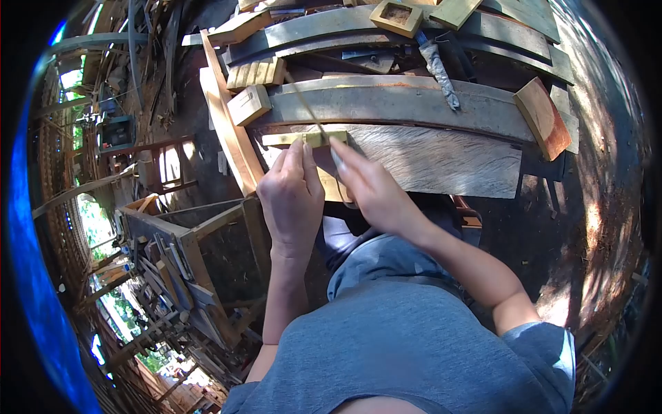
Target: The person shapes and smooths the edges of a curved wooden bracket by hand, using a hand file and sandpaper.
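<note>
My left hand (293, 190) is closed, its fingertips pressed against a narrow, pale wooden block (279, 140) at the near edge of the bench. In my right hand (376, 190), fingers are wrapped round a long thin rod-like tool (305, 102), somewhat blurred. The tool slants across the block and points away to the upper left; its exact kind cannot be made out. Both hands are close together, and part of the block is hidden behind the left fingers. Beneath them lies a weathered grey plank (441, 159).
Left of the work stand a grooved wooden block (255, 73), a plain block (249, 105) and a long upright board (231, 131). Curved beams (386, 100) cross the bench. A hollowed block (396, 16) is at the back, a reddish wedge (543, 119) at right. A wooden bin (196, 255) holds offcuts.
</note>
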{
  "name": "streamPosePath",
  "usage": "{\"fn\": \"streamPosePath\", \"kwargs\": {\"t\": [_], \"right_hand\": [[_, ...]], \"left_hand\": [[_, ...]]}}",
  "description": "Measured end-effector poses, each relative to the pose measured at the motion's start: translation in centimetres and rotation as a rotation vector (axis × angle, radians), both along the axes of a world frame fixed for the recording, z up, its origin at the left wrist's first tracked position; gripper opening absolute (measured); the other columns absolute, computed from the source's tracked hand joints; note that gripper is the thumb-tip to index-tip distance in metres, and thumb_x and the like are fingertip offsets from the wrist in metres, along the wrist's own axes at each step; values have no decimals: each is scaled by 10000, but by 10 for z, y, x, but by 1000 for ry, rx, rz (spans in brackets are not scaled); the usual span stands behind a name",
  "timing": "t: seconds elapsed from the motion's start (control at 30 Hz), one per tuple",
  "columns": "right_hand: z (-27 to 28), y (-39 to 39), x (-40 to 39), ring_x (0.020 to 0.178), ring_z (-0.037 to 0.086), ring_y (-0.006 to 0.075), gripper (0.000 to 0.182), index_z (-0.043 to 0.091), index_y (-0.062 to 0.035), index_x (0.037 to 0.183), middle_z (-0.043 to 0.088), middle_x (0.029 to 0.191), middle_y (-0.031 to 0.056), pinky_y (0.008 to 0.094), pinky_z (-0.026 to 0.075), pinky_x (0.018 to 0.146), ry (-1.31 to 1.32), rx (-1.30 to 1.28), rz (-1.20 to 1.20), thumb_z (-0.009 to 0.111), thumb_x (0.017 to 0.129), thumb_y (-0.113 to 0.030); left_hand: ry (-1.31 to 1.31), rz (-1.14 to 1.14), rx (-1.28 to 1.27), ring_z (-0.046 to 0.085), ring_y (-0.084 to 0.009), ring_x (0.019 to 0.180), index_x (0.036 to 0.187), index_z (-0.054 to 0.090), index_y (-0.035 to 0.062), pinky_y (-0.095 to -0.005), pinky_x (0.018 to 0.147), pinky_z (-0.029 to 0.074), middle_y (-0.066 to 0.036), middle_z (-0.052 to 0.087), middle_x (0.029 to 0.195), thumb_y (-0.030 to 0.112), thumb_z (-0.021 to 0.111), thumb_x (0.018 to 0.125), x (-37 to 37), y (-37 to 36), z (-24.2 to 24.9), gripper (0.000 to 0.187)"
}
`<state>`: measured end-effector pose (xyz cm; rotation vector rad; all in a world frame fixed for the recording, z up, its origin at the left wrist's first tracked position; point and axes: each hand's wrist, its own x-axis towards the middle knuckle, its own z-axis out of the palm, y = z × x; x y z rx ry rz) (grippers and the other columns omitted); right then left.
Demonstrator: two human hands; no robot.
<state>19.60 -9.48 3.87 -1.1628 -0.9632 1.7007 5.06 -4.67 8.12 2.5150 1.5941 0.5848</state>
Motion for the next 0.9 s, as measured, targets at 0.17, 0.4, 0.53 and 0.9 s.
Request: {"fn": "streamPosePath", "kwargs": {"t": [0.17,0.4,0.53,0.9], "right_hand": [[-10,-12,-4,650,413,53,521,354,-18,1578,436,740,-40,235,382,567,62,59,-21,418,1089,-187],[20,-35,7,702,429,68,521,336,-12,1584,453,779,-20,236,405,627,103,68,1,412,1088,-156],[-25,-1,1,691,422,72,523,334,-10,1583,446,781,-32,239,409,622,66,-26,3,413,1090,-163],[-44,5,4,683,423,67,540,326,-21,1590,464,781,-31,234,408,621,-37,-63,45,433,1086,-182]], "left_hand": [[18,35,-32,717,-365,726,1064,701,-85,-426,633,566,-219,707,857,54,618,972,2,-2,1,186],[22,18,-4,706,-355,694,1071,697,-70,-424,602,552,-204,696,836,46,621,968,4,0,3,173],[3,10,13,696,-350,674,1076,692,-61,-422,586,545,-191,685,816,45,626,964,4,-2,-4,168],[-13,15,14,702,-338,659,1074,703,-53,-415,580,547,-194,692,807,43,632,959,0,-1,-3,166]]}}
